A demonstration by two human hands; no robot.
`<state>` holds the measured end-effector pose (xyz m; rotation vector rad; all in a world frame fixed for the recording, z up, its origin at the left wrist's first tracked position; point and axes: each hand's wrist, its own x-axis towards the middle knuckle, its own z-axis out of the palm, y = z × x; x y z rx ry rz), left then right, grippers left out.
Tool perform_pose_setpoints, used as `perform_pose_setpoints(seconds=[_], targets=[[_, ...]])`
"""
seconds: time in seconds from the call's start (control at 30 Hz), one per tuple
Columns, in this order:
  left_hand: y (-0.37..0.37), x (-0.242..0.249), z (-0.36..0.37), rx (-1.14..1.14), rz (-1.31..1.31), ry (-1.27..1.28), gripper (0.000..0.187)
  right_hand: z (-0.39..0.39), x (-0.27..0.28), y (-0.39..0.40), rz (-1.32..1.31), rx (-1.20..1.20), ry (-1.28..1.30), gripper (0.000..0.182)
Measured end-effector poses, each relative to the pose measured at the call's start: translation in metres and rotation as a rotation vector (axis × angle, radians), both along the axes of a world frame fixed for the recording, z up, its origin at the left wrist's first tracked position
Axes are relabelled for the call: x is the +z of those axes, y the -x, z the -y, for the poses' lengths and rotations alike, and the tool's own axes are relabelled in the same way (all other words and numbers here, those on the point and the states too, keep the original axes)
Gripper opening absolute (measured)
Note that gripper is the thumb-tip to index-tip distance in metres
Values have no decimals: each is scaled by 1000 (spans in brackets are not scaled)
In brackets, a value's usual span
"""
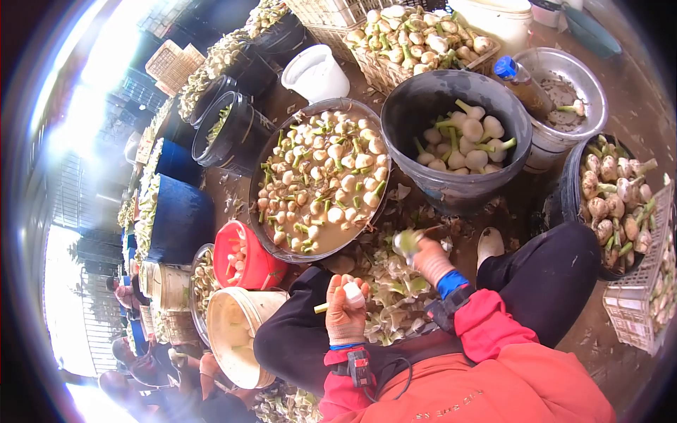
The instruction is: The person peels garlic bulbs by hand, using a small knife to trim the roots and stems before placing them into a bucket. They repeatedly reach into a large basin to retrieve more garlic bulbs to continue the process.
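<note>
Gripped in the left hand (pixel 345 310), with fingers curled around it and palm side upward: 1 garlic bulb (pixel 355 295), located between the knees, nearer to the left one. Rounded in form, very white and smooth-looking, with a faint pinkish tint, partly hidden by the fingers. Jutting out to the left, a short straight stem (pixel 321 308), pale yellow-green, with blunt end. Farther to the right, the right hand (pixel 431 258), with fingers bent toward a greenish-white piece (pixel 405 244), much blurred; impossible to tell its kind, or to tell a firm grip from a light touch. Between the legs, on the ground, a thick heap of peelings (pixel 396 296), cream and light green, thin and crumpled. Ahead of the left hand, a wide basin (pixel 305 256) with many bulbs, yellowish to pinkish, lying in cloudy brown water. To the right of it, a black bucket (pixel 441 194) with clean white bulbs, green stems attached, similar in look to the held bulb. Farther right, a dark tub (pixel 555 197) full of rougher bulbs, streaked with purple and brown. Near the left leg, a red bowl (pixel 271 266) with pinkish bulbs inside.
</note>
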<state>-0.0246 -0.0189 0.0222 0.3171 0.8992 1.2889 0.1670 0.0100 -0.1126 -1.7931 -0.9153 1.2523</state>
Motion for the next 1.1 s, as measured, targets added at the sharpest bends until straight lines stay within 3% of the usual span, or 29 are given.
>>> perform_pose_setpoints(seconds=[0.03, 0.07, 0.13, 0.17, 0.2, 0.27, 0.3, 0.47, 0.53, 0.6, 0.67, 0.73, 0.8, 0.87, 0.97, 1.1], targets=[[-1, -1, -1, 24, -2, -22, 29, 5, 28, 3, 309, 291, 21, 31], [1, -6, -2, 23, 0, -21, 29, 12, 23, 20, 419, 308, -130, 39], [4, -15, -3, -11, -335, -58, 28, 16, 65, 27, 15, 406, -182, 52], [-2, -17, -3, 62, -514, -54, 25, 19, 68, 38, -41, 359, -253, 51], [-5, -20, -5, 59, -510, -54, 25, 21, 70, 48, -96, 311, -323, 51], [-11, -28, -9, 145, -862, 36, 27, 28, 128, 44, 120, 420, -264, 44], [-19, -27, -9, 193, -971, -25, 28, 29, 127, 51, 181, 437, -230, 42], [-17, -35, -2, 37, -995, -197, 25, 27, 106, 56, 303, 453, -153, 46], [-21, -9, -3, 61, -311, -29, 27, 25, 96, 46, 87, 471, 11, 51], [-2, -11, -10, 15, 282, -31, 30, 20, 48, 39, -24, 409, 89, 55], [4, 1, -19, 45, 375, -109, 31, 19, 32, 27, 234, 711, 134, 54], [8, 9, -22, 65, 350, -104, 33, 19, 41, 29, 346, 855, 91, 51], [8, 13, -23, 216, 166, -69, 30, 20, 53, 30, 462, 995, 50, 49], [9, 4, -25, 249, 114, -61, 26, 17, 77, 37, 224, 639, -174, 43], [2, -9, -20, 339, -238, -50, 18, 19, 132, 38, 101, 480, -230, 42], [-16, -21, -14, 301, -428, -2, 20, 25, 114, 64, 140, 377, -366, 47]])
